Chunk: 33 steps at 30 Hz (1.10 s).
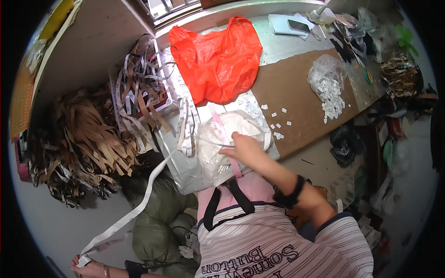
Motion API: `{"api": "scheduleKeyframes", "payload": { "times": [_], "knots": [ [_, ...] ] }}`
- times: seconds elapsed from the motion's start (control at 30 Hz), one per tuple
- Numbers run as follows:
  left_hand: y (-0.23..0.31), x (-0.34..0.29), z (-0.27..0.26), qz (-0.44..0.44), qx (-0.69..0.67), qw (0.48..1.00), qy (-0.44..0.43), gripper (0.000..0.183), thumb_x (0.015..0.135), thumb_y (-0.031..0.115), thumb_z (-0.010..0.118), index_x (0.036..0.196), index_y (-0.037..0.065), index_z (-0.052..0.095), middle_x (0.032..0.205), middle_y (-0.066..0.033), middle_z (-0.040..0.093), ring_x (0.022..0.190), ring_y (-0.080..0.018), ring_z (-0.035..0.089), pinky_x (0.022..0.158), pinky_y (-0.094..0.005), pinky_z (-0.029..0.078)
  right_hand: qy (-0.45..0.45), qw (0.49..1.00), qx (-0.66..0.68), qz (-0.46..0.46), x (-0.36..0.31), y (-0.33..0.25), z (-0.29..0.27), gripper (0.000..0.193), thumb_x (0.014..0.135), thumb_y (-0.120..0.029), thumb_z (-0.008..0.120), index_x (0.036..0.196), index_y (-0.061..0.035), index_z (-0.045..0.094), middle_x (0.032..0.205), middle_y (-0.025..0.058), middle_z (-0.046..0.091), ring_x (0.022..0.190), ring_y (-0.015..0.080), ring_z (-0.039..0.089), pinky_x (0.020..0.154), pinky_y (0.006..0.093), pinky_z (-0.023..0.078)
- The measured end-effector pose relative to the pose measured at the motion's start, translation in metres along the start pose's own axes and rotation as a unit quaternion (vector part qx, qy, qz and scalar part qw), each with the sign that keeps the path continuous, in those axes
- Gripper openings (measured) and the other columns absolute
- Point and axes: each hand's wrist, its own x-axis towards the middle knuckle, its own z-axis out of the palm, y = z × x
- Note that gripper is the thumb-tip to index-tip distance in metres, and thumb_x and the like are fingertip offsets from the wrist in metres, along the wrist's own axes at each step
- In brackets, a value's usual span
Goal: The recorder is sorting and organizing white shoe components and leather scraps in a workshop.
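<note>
At the lower left, my left hand [87, 268] is stretched far out to the side, its fingers closed on one end of a long white strip [144, 200]. The strip runs up toward the table's near left edge. My right hand [246, 149] is over a clear plastic bag [206, 160] with pale contents at the table's front edge. Its thumb and a finger are apart, with nothing visible between them; the other fingers are partly hidden. A pink strip [218, 123] lies across the bag and passes beneath this hand.
Behind the bag spreads a red plastic bag [218, 65]. Brown cardboard [287, 92] carries small white squares [333, 99] spilling from a clear bag. Bundles of brown strips [92, 129] hang at left, beside a bin of strips [139, 83]. A phone [298, 26] lies at the back.
</note>
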Motion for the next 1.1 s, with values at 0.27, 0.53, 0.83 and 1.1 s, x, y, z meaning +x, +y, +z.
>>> {"api": "scheduleKeyframes", "payload": {
  "times": [0.27, 0.53, 0.83, 1.1],
  "knots": [
    [0.015, -0.019, -0.033, -0.023, 0.029, 0.991, -0.127, 0.029, 0.096, 0.029, 0.048, 0.093, 0.0, 0.051, 0.066, 0.0016, 0.035, 0.058, -0.0096, 0.036, 0.056, -0.0227, 0.036, 0.073, 0.987, 0.14, 0.015, 0.015, 0.036, 0.055, 0.025, 0.077, -0.023, 0.066, 0.09, -0.0027, 0.058, 0.074, 0.0209, 0.062, 0.073, 0.0378, 0.062, 0.064, 0.0433, 0.048],
    [0.045, -0.114, 0.015, -0.073, 0.099, 0.971, -0.204, 0.037, 0.096, 0.027, 0.047, 0.122, 0.001, 0.046, 0.067, 0.0035, 0.036, 0.058, -0.0051, 0.034, 0.05, -0.0176, 0.034, -0.139, 0.82, 0.54, 0.129, -0.016, -0.012, -0.005, 0.016, 0.09, -0.015, 0.053, 0.092, -0.0019, 0.062, 0.063, -0.0029, 0.054, 0.046, 0.0038, 0.043, 0.043, 0.0186, 0.034],
    [-0.017, -0.254, 0.059, -0.497, -0.006, 0.693, -0.522, 0.041, 0.097, 0.018, 0.044, 0.131, -0.002, 0.032, 0.091, -0.0135, 0.058, 0.079, -0.0201, 0.063, 0.072, -0.0313, 0.052, -0.294, 0.776, 0.556, 0.046, -0.085, -0.107, -0.024, 0.017, 0.091, -0.019, 0.055, 0.098, -0.0059, 0.064, 0.067, -0.0038, 0.056, 0.054, 0.0018, 0.051, 0.048, 0.0165, 0.039],
    [-0.048, -0.223, 0.032, -0.563, -0.091, 0.573, -0.588, 0.053, 0.082, 0.003, 0.062, 0.128, -0.002, 0.038, 0.101, -0.0072, 0.056, 0.088, -0.0132, 0.056, 0.078, -0.0267, 0.047, 0.079, 0.952, 0.015, -0.296, -0.131, -0.196, -0.021, 0.03, 0.067, -0.005, 0.063, 0.097, -0.006, 0.064, 0.078, 0.0051, 0.058, 0.064, 0.0178, 0.06, 0.052, 0.0276, 0.047]
  ]
}}
